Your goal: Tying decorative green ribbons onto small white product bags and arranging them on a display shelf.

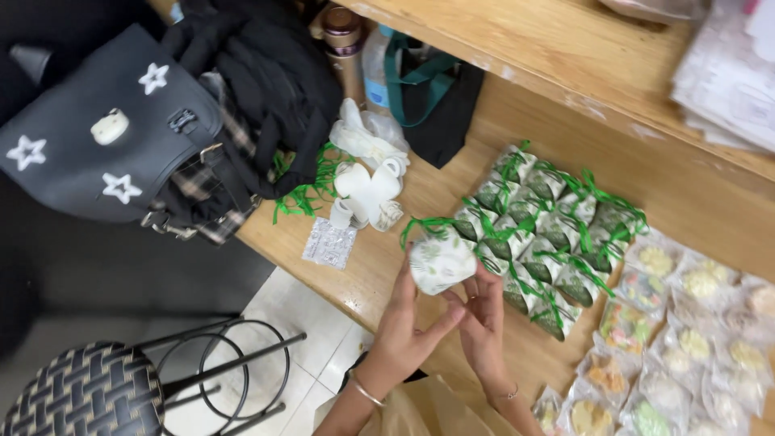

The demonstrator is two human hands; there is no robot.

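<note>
wooden counter [452, 210] holds rows of ribbon-tied favour pouches [549, 234]; above its near edge left hand [404, 323] and right hand [483, 315] pinch one white leaf-print pouch [440, 262] from below, green ribbon [424, 224] up.

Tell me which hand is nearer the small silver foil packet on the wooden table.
Left. The left hand holds the leaf-print pouch just right of the silver foil packet; the right hand is on the pouch's far side, farther from the packet.
</note>
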